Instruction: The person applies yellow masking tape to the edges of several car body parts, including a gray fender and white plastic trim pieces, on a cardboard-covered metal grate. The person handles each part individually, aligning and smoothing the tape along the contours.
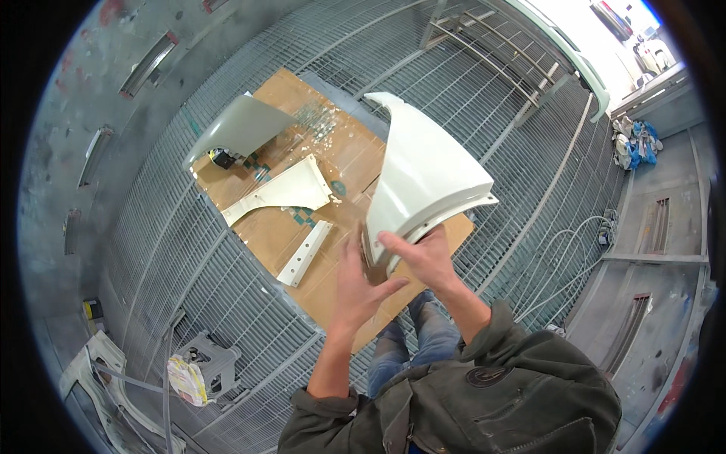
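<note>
A glossy white car fender [431, 159] is held up in front of me, tilted, its pointed end away from me. My right hand [432, 261] grips its near flanged edge, thumb on the outer face and fingers behind it. Beside the fender's lower left corner, my left hand [353, 287] has its fingers stretched and thumb spread; whether the fingertips touch the edge I cannot tell. Below lies a cardboard sheet [314, 291]. On it are a cream body panel [283, 189], a narrow white strip with holes [305, 254] and a pale grey-green curved panel [242, 125].
Slatted metal grating [249, 280] forms the floor. A metal rack [499, 53] stands at the far right, and a pale hose [563, 257] lies coiled near the right wall. Crumpled blue and white material [637, 144] sits beyond it. A grey plastic stool [215, 359] is at lower left.
</note>
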`<move>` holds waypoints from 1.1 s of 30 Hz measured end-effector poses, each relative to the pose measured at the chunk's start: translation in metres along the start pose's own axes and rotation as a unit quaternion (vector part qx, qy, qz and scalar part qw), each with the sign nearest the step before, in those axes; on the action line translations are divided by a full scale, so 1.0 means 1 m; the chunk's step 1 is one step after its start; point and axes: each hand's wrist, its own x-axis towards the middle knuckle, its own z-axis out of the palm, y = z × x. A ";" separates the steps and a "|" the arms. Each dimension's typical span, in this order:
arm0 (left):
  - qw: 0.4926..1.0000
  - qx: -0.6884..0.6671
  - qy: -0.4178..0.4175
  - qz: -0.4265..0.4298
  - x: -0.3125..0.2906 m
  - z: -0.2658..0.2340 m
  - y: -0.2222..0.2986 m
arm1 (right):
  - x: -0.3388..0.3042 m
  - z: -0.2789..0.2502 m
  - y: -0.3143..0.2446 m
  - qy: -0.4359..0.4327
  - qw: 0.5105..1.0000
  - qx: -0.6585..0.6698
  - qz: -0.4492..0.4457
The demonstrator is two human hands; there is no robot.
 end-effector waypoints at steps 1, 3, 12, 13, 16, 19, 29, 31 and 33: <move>1.000 -0.022 -0.017 -0.003 0.007 0.004 0.010 | -0.003 0.005 -0.002 0.003 0.999 -0.034 -0.013; 0.996 -0.068 -0.057 -0.027 0.013 0.003 0.015 | -0.006 0.008 -0.013 -0.025 0.993 -0.108 -0.040; 0.910 -0.405 -0.012 -0.083 0.009 -0.001 -0.041 | 0.004 0.012 -0.067 -0.139 0.899 -0.398 -0.116; 0.898 -0.425 -0.017 -0.111 0.011 -0.002 -0.025 | 0.007 0.004 -0.071 -0.113 0.921 -0.357 -0.104; 0.896 -0.430 -0.055 -0.101 0.014 -0.010 0.005 | 0.003 -0.011 -0.080 -0.083 0.929 -0.342 -0.118; 0.892 -0.426 -0.045 -0.143 0.010 -0.013 0.005 | -0.001 -0.022 -0.060 -0.130 0.888 -0.387 -0.211; 0.812 -0.553 0.011 -0.189 -0.007 0.008 -0.004 | 0.003 -0.005 -0.059 -0.196 0.819 -0.526 -0.121; 0.815 -0.550 0.009 -0.181 -0.008 0.012 -0.002 | 0.001 -0.005 -0.062 -0.225 0.791 -0.561 -0.096; 0.816 -0.545 0.023 -0.191 -0.008 0.017 0.002 | -0.002 -0.010 -0.058 -0.221 0.803 -0.531 -0.159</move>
